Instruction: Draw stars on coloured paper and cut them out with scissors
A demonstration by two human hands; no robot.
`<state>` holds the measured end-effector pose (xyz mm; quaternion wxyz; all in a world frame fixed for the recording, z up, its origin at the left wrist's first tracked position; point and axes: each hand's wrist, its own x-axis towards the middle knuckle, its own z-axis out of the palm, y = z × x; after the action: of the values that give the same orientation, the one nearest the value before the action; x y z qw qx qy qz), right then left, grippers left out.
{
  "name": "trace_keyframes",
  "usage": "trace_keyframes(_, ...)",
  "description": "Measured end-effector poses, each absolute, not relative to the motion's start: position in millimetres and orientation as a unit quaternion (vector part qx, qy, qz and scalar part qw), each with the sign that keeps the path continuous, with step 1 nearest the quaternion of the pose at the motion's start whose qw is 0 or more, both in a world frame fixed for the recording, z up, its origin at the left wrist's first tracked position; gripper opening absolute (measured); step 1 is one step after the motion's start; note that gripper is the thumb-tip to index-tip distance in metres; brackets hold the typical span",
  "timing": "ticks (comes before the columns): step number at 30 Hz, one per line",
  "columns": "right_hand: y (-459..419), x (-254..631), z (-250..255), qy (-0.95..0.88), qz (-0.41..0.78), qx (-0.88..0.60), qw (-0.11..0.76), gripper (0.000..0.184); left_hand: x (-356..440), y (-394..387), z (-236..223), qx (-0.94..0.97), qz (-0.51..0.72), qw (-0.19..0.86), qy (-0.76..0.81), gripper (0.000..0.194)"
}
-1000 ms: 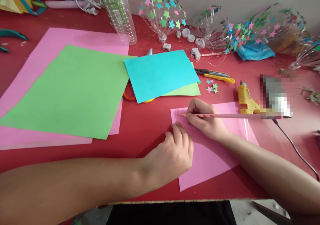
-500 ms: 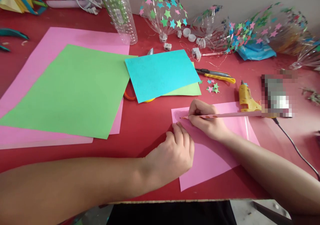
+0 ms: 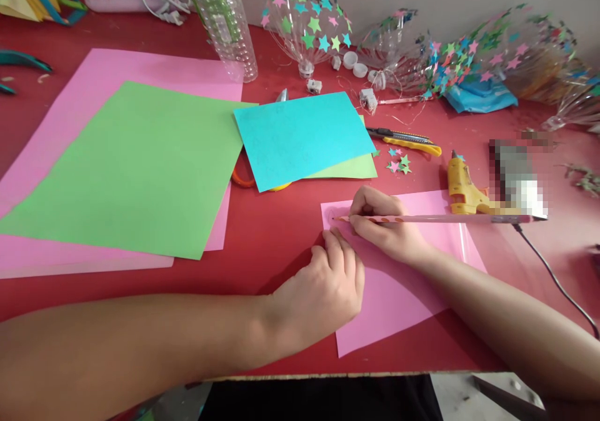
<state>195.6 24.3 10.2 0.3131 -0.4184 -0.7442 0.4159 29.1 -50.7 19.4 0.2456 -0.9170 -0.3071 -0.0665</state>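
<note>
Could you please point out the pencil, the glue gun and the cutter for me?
Pencil (image 3: 435, 218): head view, on its shaft.
Glue gun (image 3: 460, 182): head view, on its yellow body.
Cutter (image 3: 407, 138): head view, midway along its body.

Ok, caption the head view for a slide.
Right fingers hold a pencil to pink paper, left fingers resting near its edge.

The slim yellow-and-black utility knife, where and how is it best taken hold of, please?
I'd pinch the utility knife by its yellow end, coming from the right: that end lies exposed, while the other reaches the turquoise paper sheet.
</note>
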Motion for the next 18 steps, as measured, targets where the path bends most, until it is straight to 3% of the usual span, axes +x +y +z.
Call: trace_keyframes(18,22.0,193.6,10.8,-0.764,0.412,-0.402,0.292,0.013,29.8,-50.9,21.2,-0.919,-0.060,0.241,-0.307,0.028)
